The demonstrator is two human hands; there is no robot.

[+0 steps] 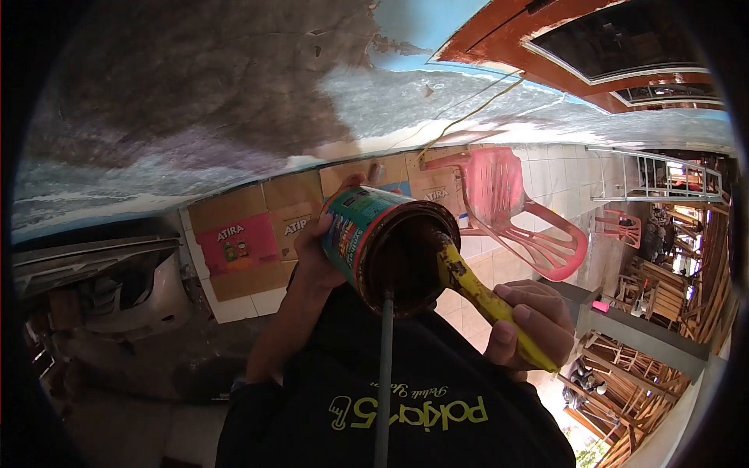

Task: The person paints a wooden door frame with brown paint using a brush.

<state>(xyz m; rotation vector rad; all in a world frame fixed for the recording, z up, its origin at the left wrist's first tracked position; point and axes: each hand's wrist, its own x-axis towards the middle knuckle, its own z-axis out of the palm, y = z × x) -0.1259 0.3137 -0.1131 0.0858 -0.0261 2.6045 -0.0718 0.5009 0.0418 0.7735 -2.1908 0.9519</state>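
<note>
My left hand is wrapped round the side of a paint can with a green and blue label. The can is tilted, and its mouth and inside are coated in dark brown paint. In my right hand is a paintbrush with a yellow, paint-stained handle. Its bristle end is down inside the can, hidden by the rim and shadow. A thin grey stick also reaches into the can mouth, in front of my black shirt.
A patchy grey and dark wall runs alongside, with an orange-brown window frame. Flattened cardboard covers floor tiles below it. Nearby stand a pink plastic chair, a metal ladder, a car and stacked wood.
</note>
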